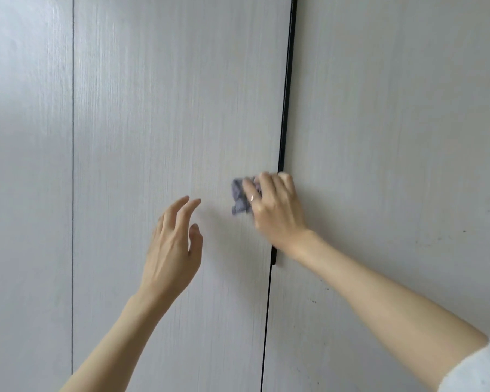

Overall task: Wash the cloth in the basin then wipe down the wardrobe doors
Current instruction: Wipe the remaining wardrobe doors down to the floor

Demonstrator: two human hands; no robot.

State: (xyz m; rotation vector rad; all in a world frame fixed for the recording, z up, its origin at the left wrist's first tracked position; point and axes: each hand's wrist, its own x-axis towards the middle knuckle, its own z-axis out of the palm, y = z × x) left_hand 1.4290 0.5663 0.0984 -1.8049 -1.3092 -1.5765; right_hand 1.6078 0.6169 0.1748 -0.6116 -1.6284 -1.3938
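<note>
I count three pale wardrobe doors (176, 94), one black handle strip (285, 108) and one grey cloth (240, 197). My right hand (275, 209) presses the bunched cloth against the middle door, fingers curled over it; my left hand (171, 247) hovers, fingers loosely apart

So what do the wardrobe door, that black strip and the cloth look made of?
Pale grey wardrobe door: probably matte wood-grain laminate, given its fine vertical streaks. Long black edge strip: smooth, metal or plastic; can't tell. Crumpled grey-purple cloth: soft fabric, by its creases.
</note>
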